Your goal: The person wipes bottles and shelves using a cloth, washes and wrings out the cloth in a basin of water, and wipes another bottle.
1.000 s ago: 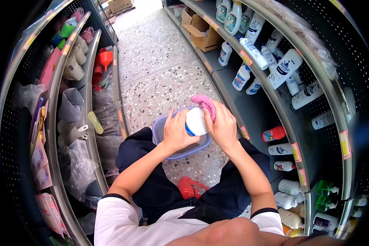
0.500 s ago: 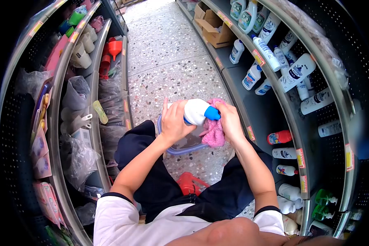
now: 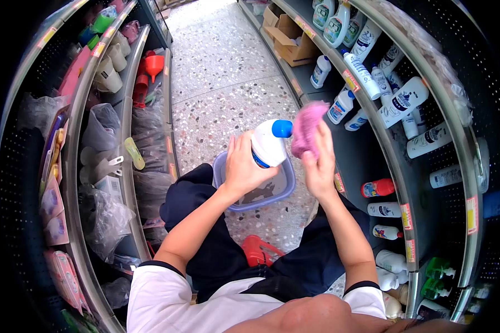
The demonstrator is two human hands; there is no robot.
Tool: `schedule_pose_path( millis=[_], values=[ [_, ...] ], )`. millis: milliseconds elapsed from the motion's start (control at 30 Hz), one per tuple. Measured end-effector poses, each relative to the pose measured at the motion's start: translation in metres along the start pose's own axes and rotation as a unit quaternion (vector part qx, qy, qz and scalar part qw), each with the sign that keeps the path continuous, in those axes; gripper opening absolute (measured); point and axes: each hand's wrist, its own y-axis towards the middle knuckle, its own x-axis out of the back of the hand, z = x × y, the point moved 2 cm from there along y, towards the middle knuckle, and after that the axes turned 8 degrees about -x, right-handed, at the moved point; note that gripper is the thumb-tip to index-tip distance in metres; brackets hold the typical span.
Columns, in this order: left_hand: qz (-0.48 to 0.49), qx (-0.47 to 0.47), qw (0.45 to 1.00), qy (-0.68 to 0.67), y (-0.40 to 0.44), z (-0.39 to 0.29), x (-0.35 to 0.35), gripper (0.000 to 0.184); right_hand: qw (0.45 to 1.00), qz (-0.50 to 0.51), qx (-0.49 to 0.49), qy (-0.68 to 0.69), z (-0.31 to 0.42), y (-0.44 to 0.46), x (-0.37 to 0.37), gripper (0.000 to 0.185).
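My left hand (image 3: 243,169) is wrapped round a white bottle (image 3: 269,143) with a blue cap (image 3: 282,129) and a blue label edge. The bottle is tilted, its cap pointing up and to the right. In my right hand (image 3: 320,166) is a pink cloth (image 3: 308,129), held up just right of the cap and apart from it. Beneath the bottle a purple-blue basin (image 3: 290,191) stands on the floor between my knees, with greyish water inside.
A shelf (image 3: 347,150) on the right holds white bottles, a red bottle (image 3: 378,186) and an open cardboard box (image 3: 291,41). The left shelf (image 3: 129,194) carries plastic bags, cups and a red funnel (image 3: 154,64). A red stool (image 3: 256,250) shows beneath me.
The pink cloth has moved up and away from the bottle's cap with my right hand. The bottle is tipped more upright in my left hand, and its blue cap now shows fully.
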Motion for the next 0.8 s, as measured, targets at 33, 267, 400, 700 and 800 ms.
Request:
schedule_pose_path(
  millis=[33, 267, 400, 700, 800],
  values=[
    [0.011, -0.004, 1.0, 0.003, 0.001, -0.003, 0.001, 0.08, 0.997, 0.014, 0.049, -0.053, 0.002, -0.001, -0.003, 0.046],
    [0.047, -0.055, 0.997, 0.013, -0.006, -0.006, -0.01, 0.079, 0.995, 0.02, 0.016, -0.093, 0.013, 0.015, 0.005, 0.033],
    [0.04, -0.059, 0.996, 0.046, -0.008, -0.004, -0.014, 0.079, 0.995, -0.01, -0.027, -0.099, 0.009, 0.013, 0.003, 0.023],
    [-0.005, -0.094, 0.991, 0.096, -0.01, -0.003, -0.021, 0.078, 0.977, -0.069, -0.199, 0.014, -0.002, 0.003, -0.003, 0.013],
    [-0.014, -0.112, 0.988, 0.105, -0.011, -0.001, -0.023, 0.078, 0.946, -0.073, -0.295, 0.118, 0.003, 0.004, -0.001, 0.014]
  ],
)
